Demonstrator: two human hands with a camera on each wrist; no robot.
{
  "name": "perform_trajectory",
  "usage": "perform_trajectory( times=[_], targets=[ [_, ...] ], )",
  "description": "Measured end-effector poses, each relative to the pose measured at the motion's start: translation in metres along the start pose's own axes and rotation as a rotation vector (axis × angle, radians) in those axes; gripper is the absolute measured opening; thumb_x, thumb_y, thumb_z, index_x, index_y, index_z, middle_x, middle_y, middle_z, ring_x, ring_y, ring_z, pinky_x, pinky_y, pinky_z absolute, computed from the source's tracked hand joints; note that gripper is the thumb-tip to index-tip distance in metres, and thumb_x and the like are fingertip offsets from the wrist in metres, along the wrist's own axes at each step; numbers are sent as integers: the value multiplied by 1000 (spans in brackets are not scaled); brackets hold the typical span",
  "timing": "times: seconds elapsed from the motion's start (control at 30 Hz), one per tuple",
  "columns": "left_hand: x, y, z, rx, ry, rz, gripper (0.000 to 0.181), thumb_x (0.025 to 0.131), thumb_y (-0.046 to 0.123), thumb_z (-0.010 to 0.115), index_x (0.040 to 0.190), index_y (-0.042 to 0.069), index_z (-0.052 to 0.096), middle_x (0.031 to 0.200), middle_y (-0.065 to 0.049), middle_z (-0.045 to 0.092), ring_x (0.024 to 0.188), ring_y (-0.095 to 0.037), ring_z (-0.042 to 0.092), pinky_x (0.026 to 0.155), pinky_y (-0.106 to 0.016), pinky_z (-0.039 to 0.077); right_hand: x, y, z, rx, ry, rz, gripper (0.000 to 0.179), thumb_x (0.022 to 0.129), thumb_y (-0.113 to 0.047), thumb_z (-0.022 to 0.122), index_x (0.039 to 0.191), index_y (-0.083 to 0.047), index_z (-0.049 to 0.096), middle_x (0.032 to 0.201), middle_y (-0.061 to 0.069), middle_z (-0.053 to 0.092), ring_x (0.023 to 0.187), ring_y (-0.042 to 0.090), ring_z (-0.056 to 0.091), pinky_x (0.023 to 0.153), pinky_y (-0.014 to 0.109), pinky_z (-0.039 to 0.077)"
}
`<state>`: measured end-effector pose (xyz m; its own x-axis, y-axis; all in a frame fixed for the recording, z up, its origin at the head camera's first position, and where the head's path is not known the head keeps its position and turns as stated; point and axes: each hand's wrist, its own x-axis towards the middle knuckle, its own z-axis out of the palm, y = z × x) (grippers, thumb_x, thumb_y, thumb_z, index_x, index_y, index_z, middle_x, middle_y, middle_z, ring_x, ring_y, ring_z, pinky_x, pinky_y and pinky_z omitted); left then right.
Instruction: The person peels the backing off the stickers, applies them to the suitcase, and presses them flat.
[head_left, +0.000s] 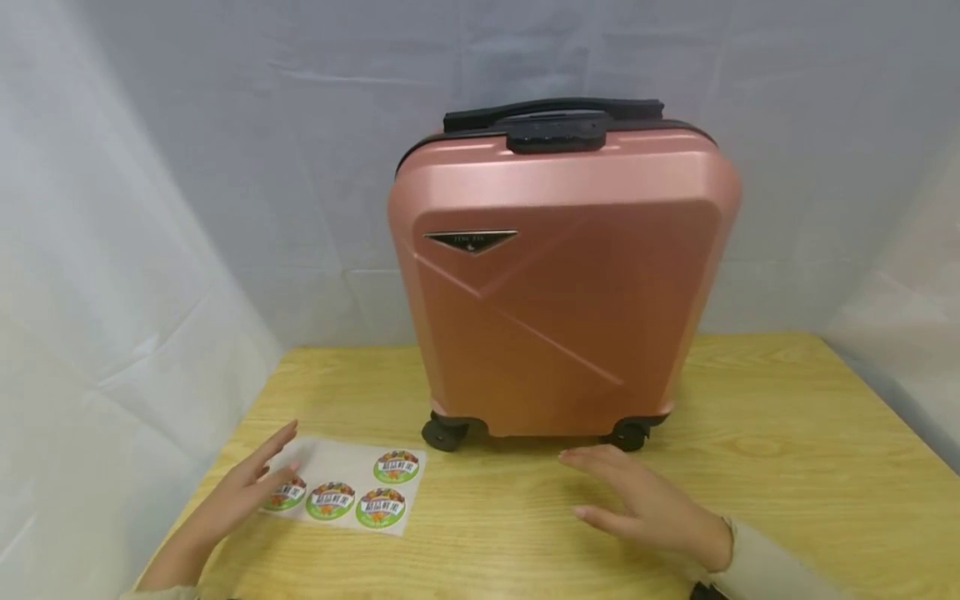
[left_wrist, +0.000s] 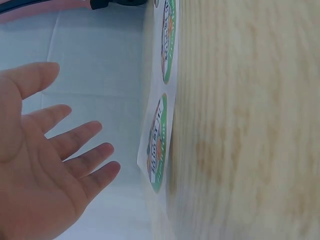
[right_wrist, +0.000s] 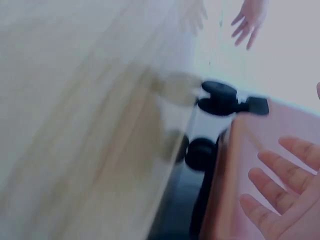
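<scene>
In the head view my left hand (head_left: 243,492) hovers at the left end of a white sticker sheet (head_left: 341,462), its fingers extended and nothing in them. The sheet bears several round fruit-label stickers (head_left: 330,501), with a bare stretch at its upper left. My right hand (head_left: 648,504) is over the table in front of the suitcase, fingers spread and holding nothing. A rose-pink hard-shell suitcase (head_left: 562,308) stands upright, with a black top handle (head_left: 555,108) and black wheels (head_left: 444,433). The left wrist view shows the left palm (left_wrist: 40,180) apart from the stickers.
The wood-grain table (head_left: 765,417) carries the suitcase near its back edge and the sheet at its left. White cloth (head_left: 150,250) hangs behind and on both sides. A dark triangular badge (head_left: 471,242) sits on the suitcase's upper left front.
</scene>
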<state>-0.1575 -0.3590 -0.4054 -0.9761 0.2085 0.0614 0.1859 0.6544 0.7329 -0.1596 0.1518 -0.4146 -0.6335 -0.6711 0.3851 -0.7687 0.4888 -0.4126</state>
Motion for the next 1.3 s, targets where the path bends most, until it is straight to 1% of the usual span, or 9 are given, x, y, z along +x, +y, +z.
perform_trajectory(
  times=[0.13, 0.23, 0.37, 0.57, 0.77, 0.87, 1.03, 1.17, 1.3],
  targets=[
    [-2, -5, -3, 21, 3, -7, 62, 98, 23, 49, 149, 4, 20, 149, -27, 25, 131, -47, 22, 97, -66, 26, 19, -9, 18, 55, -36, -5, 49, 92, -33, 60, 135, -12, 49, 134, -1, 53, 120, 18, 50, 96, 41, 44],
    [-1, -9, -5, 32, -9, -7, 60, 99, 22, 49, 147, -1, 22, 148, -28, 26, 130, -49, 25, 99, -46, 37, 33, -17, 31, 94, -68, -4, 48, 93, -36, 58, 133, -10, 51, 133, 0, 54, 121, 19, 50, 98, 40, 43],
    [-2, -13, -8, 7, -23, -32, 58, 99, 20, 49, 145, -4, 26, 147, -30, 27, 128, -49, 29, 86, -17, 40, 53, -29, 46, 134, -118, 15, 50, 94, -41, 54, 133, -10, 51, 134, 0, 54, 124, 19, 49, 102, 39, 40],
    [-3, -16, -10, -57, -111, -114, 55, 99, 20, 48, 143, -7, 29, 144, -33, 30, 122, -47, 42, 82, -18, 44, 82, -42, 64, 247, -229, 51, 53, 95, -45, 50, 136, -12, 49, 137, 0, 51, 127, 18, 45, 106, 37, 36],
    [-4, -14, -12, -101, -171, -186, 59, 98, 27, 50, 144, -4, 29, 147, -27, 29, 128, -47, 35, 94, -40, 45, 106, -50, 83, 465, -307, 100, 50, 95, -40, 54, 136, -12, 50, 136, -2, 51, 124, 17, 48, 102, 33, 40],
    [-6, -17, -14, -129, -235, -173, 58, 98, 25, 49, 144, -6, 29, 146, -30, 29, 129, -34, 41, 95, -36, 45, 115, -54, 94, 612, -315, 155, 47, 93, -32, 59, 134, -10, 52, 134, -1, 54, 119, 15, 51, 98, 30, 42],
    [-7, -24, -15, -165, -279, -88, 56, 96, 19, 53, 141, -8, 32, 143, -35, 28, 112, 16, 38, 86, -11, 40, 130, -65, 111, 807, -290, 260, 45, 90, -22, 65, 131, -8, 54, 132, 3, 56, 118, 13, 52, 98, 26, 41],
    [-6, -27, -14, -144, -245, -41, 58, 93, 16, 59, 138, -11, 35, 140, -38, 29, 106, 15, 43, 81, -15, 46, 141, -72, 123, 876, -260, 301, 46, 88, -18, 67, 131, -6, 54, 132, 5, 56, 119, 17, 52, 99, 27, 41],
    [-5, -29, -13, -129, -216, -58, 60, 89, 15, 64, 136, -13, 38, 137, -41, 32, 97, 8, 53, 75, -22, 52, 149, -76, 136, 885, -203, 349, 47, 84, -13, 71, 129, -4, 56, 131, 7, 57, 120, 20, 53, 98, 26, 42]
  ],
)
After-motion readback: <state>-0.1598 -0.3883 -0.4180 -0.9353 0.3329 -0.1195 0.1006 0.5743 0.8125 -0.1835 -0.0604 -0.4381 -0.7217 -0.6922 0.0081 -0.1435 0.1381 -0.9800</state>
